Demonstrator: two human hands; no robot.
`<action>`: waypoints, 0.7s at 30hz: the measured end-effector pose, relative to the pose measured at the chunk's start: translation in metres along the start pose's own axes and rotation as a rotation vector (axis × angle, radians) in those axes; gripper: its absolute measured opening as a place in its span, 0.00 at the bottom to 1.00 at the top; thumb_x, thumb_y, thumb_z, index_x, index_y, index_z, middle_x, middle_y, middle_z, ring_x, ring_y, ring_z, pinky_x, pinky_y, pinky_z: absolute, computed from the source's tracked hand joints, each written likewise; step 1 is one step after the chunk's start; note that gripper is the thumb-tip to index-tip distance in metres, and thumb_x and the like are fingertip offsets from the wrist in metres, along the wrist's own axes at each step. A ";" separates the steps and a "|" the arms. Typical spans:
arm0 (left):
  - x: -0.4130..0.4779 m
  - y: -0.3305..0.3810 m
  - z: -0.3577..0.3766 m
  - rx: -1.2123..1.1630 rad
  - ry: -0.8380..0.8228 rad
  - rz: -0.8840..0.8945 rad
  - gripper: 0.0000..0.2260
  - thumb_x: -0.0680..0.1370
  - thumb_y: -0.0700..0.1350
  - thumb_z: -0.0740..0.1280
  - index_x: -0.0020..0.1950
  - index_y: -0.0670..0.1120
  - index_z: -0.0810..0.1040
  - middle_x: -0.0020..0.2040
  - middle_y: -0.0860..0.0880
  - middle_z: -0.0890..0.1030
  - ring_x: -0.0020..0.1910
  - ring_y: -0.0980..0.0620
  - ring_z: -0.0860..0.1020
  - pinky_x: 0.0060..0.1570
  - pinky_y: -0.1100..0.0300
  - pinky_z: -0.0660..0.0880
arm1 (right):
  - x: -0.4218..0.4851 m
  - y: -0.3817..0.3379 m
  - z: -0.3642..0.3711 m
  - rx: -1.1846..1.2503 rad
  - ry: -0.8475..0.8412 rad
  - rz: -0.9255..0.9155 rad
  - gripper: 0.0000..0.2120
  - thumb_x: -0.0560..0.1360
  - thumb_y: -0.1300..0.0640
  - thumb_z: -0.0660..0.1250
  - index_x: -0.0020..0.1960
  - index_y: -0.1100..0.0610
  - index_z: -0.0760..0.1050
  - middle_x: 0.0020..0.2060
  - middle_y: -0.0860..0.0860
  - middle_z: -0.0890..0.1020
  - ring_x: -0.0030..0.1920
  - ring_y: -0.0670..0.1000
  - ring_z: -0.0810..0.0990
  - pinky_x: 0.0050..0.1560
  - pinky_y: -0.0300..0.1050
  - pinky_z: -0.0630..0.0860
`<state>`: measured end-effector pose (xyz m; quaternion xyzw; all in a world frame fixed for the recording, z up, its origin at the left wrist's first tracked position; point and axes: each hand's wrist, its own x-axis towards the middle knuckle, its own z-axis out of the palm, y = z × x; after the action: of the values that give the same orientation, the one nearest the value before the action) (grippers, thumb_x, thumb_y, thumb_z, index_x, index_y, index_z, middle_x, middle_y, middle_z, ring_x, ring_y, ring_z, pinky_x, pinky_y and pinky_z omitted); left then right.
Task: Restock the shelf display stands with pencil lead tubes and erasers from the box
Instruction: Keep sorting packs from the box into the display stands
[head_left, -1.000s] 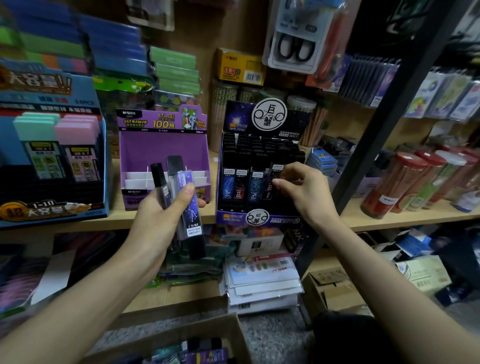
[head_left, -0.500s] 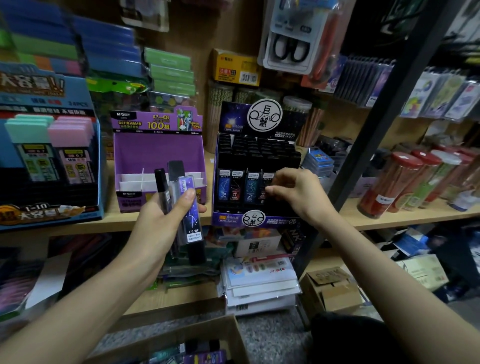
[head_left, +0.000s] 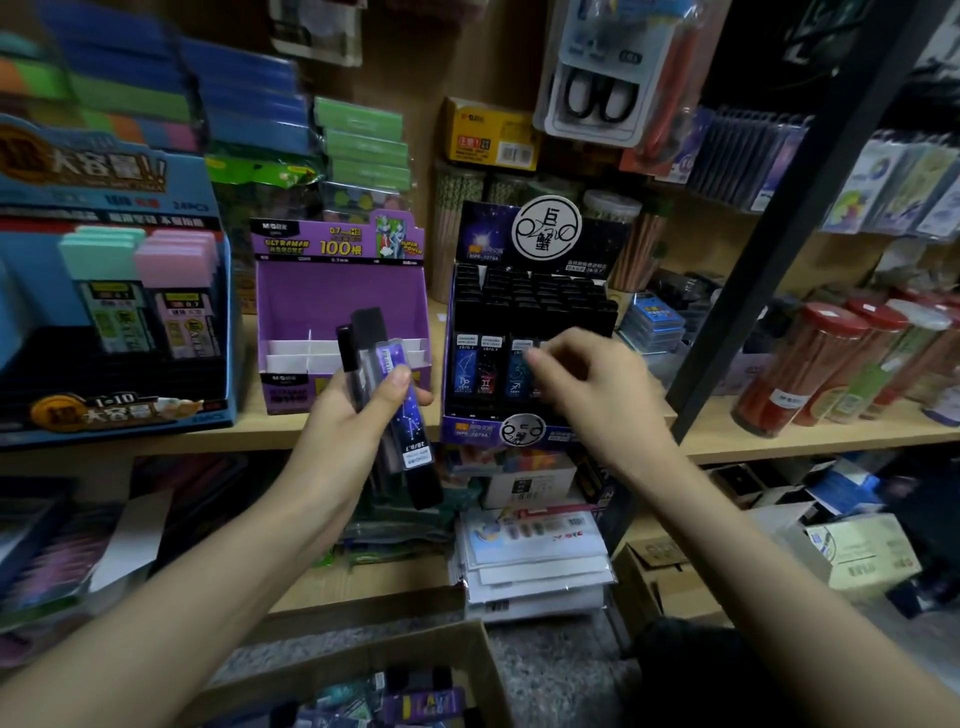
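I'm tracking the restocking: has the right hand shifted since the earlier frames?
Yes, slightly. Judged against the black stand, the right hand has edged left along the stand's front row.

On the shelf the eraser stand stood far left, the middle stand right of it, then the lead tube stand, then jars. The left hand held tubes before the middle stand; the box lay nearest, below the shelf.
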<state>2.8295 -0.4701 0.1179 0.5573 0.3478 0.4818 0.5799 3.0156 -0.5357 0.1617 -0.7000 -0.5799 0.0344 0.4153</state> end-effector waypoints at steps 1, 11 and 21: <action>0.000 0.001 0.000 -0.014 0.009 -0.006 0.13 0.77 0.51 0.63 0.55 0.43 0.76 0.40 0.55 0.84 0.41 0.59 0.81 0.44 0.59 0.75 | -0.010 -0.010 0.007 0.125 -0.122 0.035 0.10 0.76 0.49 0.65 0.43 0.55 0.78 0.34 0.51 0.81 0.35 0.45 0.78 0.37 0.41 0.73; 0.000 0.010 -0.001 -0.051 0.088 0.020 0.06 0.79 0.46 0.62 0.47 0.45 0.74 0.34 0.51 0.80 0.32 0.59 0.79 0.34 0.66 0.76 | -0.048 -0.035 0.052 0.717 -0.545 0.337 0.03 0.75 0.64 0.66 0.49 0.60 0.75 0.33 0.55 0.79 0.30 0.47 0.79 0.30 0.37 0.75; 0.003 0.007 -0.001 0.039 -0.144 -0.136 0.03 0.77 0.46 0.65 0.46 0.47 0.75 0.32 0.54 0.80 0.27 0.60 0.77 0.30 0.68 0.74 | -0.037 0.004 0.009 0.869 -0.342 0.507 0.06 0.73 0.61 0.68 0.48 0.61 0.80 0.39 0.56 0.80 0.33 0.47 0.75 0.31 0.37 0.73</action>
<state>2.8279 -0.4678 0.1249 0.5769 0.3514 0.3932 0.6238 3.0022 -0.5616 0.1372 -0.5660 -0.3843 0.4843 0.5454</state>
